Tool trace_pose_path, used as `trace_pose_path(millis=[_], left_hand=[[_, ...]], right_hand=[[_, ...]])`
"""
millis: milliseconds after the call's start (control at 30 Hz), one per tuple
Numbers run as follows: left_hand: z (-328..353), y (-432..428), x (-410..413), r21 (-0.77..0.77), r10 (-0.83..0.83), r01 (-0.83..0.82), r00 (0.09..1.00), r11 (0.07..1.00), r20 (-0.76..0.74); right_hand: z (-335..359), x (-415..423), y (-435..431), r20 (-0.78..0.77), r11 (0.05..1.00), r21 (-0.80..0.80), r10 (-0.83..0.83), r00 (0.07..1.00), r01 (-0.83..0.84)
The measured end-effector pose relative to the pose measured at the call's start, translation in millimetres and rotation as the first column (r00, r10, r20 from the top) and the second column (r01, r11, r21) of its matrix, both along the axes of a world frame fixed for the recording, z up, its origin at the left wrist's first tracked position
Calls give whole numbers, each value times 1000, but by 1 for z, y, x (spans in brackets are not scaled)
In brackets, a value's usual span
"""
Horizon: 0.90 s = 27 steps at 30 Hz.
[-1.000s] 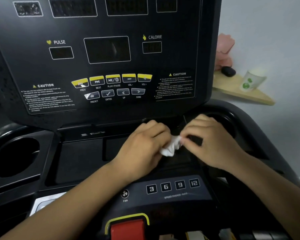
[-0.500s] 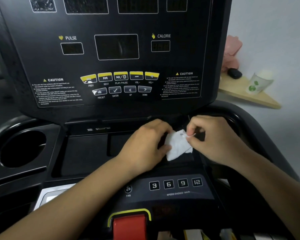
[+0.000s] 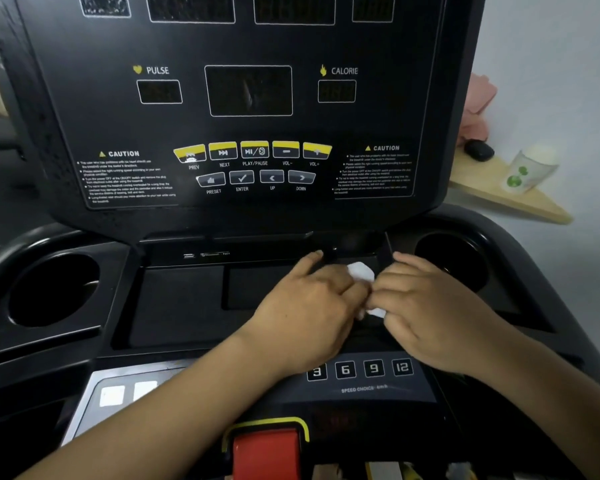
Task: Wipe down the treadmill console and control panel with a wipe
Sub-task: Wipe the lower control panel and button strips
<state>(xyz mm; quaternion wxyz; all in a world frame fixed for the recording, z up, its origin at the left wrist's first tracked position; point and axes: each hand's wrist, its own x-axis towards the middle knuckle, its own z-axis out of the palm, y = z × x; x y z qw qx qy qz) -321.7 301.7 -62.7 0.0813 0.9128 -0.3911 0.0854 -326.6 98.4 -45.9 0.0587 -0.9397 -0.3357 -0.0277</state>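
A black treadmill console with dark displays and yellow and grey buttons fills the upper view. Below it lies the flat tray and the control panel with the number keys 3, 6, 9, 12. A small white wipe is pinched between both hands over the right part of the tray. My left hand grips its left side, my right hand its right side. Most of the wipe is hidden by the fingers.
Round cup holders sit at the left and right of the tray. A red safety key block is at the bottom middle. On a wooden shelf to the right stand a paper cup and a small black object.
The wipe, spread open between the hands half a second ago, is now bunched between my fingers. Both hands have drawn together. The view has shifted slightly, showing more of the right cup holder.
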Motion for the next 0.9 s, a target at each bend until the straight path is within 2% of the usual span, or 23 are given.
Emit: trace_pose_path(millis=[67,133,267,400,500,667,767,900], left_hand=[[0,-1,-1,63,56,-58,998,996,41],[2,0,1,90,104,-106,994,990,32],[4,5,-2,79,148,-139,980,987,-134],[4,18,-17,32,137,-134,952,991,-275],[-3,18,-10,40,163,-158,947,987,-277],[3,19,-15,40,144,-138,938,990,-317],[5,20,-38,24,135,-136,916,990,-377],[-6,5,-11,45,129,-121,943,992,-307]], right_hand=[[-1,5,6,4,1000,16,-10,1000,10],[-3,11,11,-18,999,-41,-22,1000,21],[-1,13,15,-99,995,-85,-61,993,53],[-2,-4,10,-67,990,-142,-38,997,28],[-5,5,16,-72,975,-214,-69,995,52],[11,-4,28,-185,969,-242,-105,977,59],[19,-26,27,-232,969,-238,-117,966,60],[11,-11,32,-208,974,-170,-185,960,151]])
